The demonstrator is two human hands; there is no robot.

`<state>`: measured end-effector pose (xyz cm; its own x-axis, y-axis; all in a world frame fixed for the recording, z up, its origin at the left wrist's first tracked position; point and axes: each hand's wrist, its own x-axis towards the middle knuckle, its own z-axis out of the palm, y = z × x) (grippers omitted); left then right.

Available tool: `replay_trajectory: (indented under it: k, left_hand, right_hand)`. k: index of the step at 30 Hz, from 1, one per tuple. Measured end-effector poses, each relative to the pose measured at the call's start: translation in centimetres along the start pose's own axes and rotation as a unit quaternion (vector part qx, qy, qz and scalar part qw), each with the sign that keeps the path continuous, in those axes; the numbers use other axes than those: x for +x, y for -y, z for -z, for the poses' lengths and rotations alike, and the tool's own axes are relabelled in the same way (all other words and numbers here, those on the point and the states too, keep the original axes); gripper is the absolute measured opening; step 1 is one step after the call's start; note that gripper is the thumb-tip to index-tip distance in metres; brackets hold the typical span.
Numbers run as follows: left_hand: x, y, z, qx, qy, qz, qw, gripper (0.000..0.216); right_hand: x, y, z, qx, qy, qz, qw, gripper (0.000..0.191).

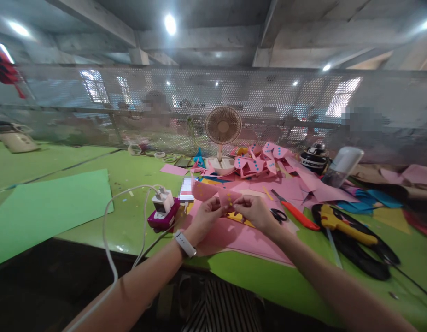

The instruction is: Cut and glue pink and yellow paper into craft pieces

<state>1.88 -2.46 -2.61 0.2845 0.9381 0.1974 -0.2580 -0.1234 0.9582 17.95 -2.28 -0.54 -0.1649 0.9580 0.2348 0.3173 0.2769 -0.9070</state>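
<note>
Both my hands meet over the middle of the table around a folded piece of pink paper [226,195] with small yellow dots on it. My left hand [208,216], with a white watch strap on the wrist, pinches the paper's lower left part. The fingertips of my right hand [255,213] are pinched at the paper's right side, close to the dots. Beneath them lie flat pink sheets [244,237] and a yellow piece [246,222], partly covered by my hands. Black-handled scissors [278,215] rest just beside my right hand.
Right of my hands lie a red-handled knife [299,216] and a yellow-and-black hot glue gun [348,226]. Folded pink pieces [260,161] pile up behind, near a small fan [223,127]. On the left are a purple power strip [164,216] with cables, a phone [186,188] and green sheet [57,207].
</note>
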Motion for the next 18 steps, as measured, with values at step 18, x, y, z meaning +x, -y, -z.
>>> replay_trajectory:
  k: [18]
  left_hand:
    - [-0.1, -0.1, -0.1, -0.027, 0.004, 0.006, 1.0, 0.023]
  right_hand:
    - [1.7, -1.9, 2.0, -0.111, -0.094, 0.141, 0.979, 0.019]
